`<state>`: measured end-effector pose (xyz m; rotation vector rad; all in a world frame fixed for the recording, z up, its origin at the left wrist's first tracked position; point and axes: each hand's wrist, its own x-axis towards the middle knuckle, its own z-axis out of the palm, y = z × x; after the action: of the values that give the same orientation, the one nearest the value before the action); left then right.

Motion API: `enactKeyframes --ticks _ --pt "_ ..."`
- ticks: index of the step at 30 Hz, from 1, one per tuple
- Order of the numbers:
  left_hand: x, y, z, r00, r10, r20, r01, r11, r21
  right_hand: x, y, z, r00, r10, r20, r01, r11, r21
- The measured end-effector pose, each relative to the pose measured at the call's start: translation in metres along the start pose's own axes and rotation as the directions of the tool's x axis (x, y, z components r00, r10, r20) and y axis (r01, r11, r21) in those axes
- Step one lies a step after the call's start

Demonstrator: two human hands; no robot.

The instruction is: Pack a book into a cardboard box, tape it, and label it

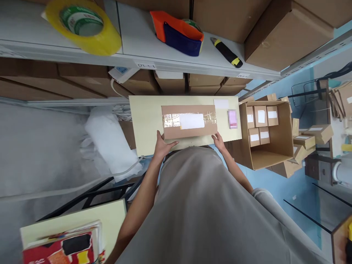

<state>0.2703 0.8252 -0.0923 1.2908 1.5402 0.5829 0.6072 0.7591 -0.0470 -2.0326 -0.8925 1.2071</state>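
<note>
A long, flat brown cardboard box [189, 134] lies on the pale yellow tabletop, with shiny clear tape along it and a blank-looking white label [191, 121] at its middle. At its near left corner is my left hand [162, 146], thumb stretched out to the right and fingers spread at the box's end. My right hand [219, 142] is at the near right corner, its thumb and fingertips apart and against the edge. A white paper slip [221, 104] and a small pink card or packet [232, 119] lie right of the box.
An open carton [271, 156] with several small labelled boxes stands right of the table [145, 124]. The shelf above holds yellow tape [110, 40], an orange-and-blue tape dispenser [181, 38] and a utility knife [227, 52]. White wrapping material [107, 139] lies left.
</note>
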Motion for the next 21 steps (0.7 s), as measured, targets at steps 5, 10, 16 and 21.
enactKeyframes --ticks 5,10,16,21 --pt "-0.003 0.021 -0.004 0.993 -0.087 -0.077 0.085 0.996 -0.028 -0.008 -0.012 -0.009 0.996 -0.079 -0.036 0.079 0.997 0.000" --pt "-0.015 0.043 -0.017 0.995 0.021 -0.096 -0.025 0.999 -0.045 -0.030 -0.021 -0.035 0.991 -0.080 -0.111 0.085 0.996 0.039" --pt "-0.021 0.042 -0.012 0.998 -0.028 -0.052 0.026 0.999 -0.045 -0.047 -0.015 -0.032 0.985 0.004 -0.174 0.015 0.994 0.109" --pt "-0.011 0.031 0.002 0.998 -0.046 -0.035 0.043 0.994 -0.102 -0.038 -0.011 -0.020 0.993 -0.051 -0.109 0.067 0.987 0.143"
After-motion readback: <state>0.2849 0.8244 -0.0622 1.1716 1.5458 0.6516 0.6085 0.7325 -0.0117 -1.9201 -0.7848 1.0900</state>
